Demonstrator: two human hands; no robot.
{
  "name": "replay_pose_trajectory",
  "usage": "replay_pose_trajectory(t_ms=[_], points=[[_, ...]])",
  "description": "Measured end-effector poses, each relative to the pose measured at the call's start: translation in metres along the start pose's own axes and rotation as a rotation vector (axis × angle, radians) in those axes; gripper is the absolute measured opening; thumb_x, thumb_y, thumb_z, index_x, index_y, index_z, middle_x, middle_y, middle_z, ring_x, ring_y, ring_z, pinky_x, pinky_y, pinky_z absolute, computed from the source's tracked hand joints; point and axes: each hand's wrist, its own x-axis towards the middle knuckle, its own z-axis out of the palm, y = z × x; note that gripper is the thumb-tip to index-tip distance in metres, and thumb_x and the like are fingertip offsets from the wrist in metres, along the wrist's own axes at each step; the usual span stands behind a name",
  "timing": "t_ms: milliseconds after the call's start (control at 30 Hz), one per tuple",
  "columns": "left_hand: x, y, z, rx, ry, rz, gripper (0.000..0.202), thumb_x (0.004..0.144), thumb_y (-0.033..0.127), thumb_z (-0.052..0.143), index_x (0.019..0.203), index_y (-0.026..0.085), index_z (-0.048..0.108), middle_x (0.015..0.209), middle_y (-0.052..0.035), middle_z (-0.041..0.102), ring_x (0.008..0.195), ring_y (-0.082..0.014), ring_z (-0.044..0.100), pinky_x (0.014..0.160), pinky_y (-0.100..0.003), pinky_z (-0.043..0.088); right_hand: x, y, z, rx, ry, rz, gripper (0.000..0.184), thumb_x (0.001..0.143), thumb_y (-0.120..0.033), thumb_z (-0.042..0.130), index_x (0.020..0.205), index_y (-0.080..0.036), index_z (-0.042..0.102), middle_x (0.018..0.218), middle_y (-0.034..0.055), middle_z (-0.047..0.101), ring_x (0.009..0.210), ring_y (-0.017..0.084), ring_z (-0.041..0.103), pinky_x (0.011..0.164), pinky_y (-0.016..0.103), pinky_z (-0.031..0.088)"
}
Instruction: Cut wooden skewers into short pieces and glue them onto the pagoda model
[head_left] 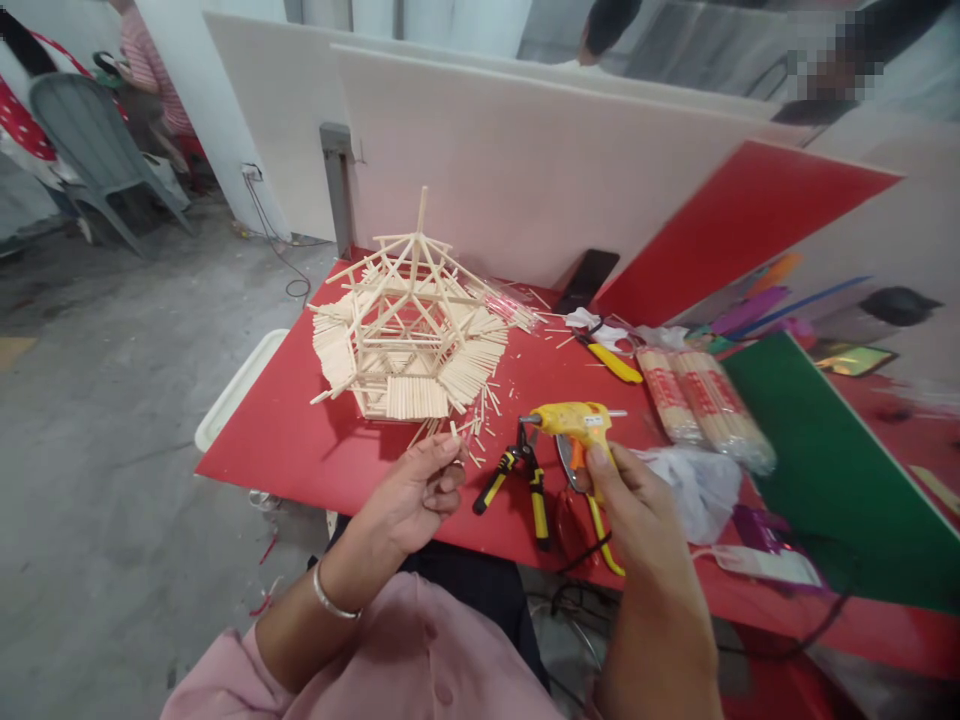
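My left hand [426, 482] is closed in a pinch on a short wooden stick [453, 428], held above the table's front edge. My right hand [634, 500] is wrapped round the handle of a yellow glue gun [574, 418] with an orange trigger. The gun's nozzle points left, toward my left hand. Beyond my left hand stands a tiered model of wooden sticks [412, 330], with fanned stick panels round its lower part and an open frame on top. Black-and-yellow pliers [537, 495] lie below the glue gun, their handles spread.
The red table [285, 430] bears scattered stick offcuts, bundled sticks in plastic [709, 400], yellow-handled cutters [613, 362], a dark phone [589, 280], a plastic bag [690, 490] and a green board [832, 480]. White boards [487, 170] stand behind. Other people are in the background.
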Motion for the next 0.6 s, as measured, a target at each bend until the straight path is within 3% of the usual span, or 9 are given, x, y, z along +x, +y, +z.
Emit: replay_pose_trajectory(t_ms=[133, 600], points=[[0.005, 0.003, 0.002, -0.055, 0.003, -0.024, 0.037, 0.056, 0.026, 0.09, 0.07, 0.011, 0.059, 0.066, 0.0051, 0.051, 0.045, 0.0017, 0.031, 0.034, -0.009, 0.018, 0.002, 0.001, 0.001, 0.02, -0.005, 0.03, 0.046, 0.086, -0.064, 0.051, 0.073, -0.02, 0.055, 0.061, -0.0035, 0.048, 0.057, 0.011, 0.042, 0.053, 0.024, 0.034], [0.023, 0.005, 0.008, -0.231, -0.013, -0.041, 0.033, 0.059, 0.017, 0.087, 0.073, 0.012, 0.057, 0.066, 0.0049, 0.053, 0.045, 0.0006, 0.035, 0.033, -0.007, 0.022, 0.009, -0.003, 0.008, 0.088, 0.002, 0.055, 0.047, 0.081, -0.066, 0.056, 0.072, -0.02, 0.057, 0.061, -0.0027, 0.048, 0.057, 0.012, 0.041, 0.053, 0.025, 0.034]])
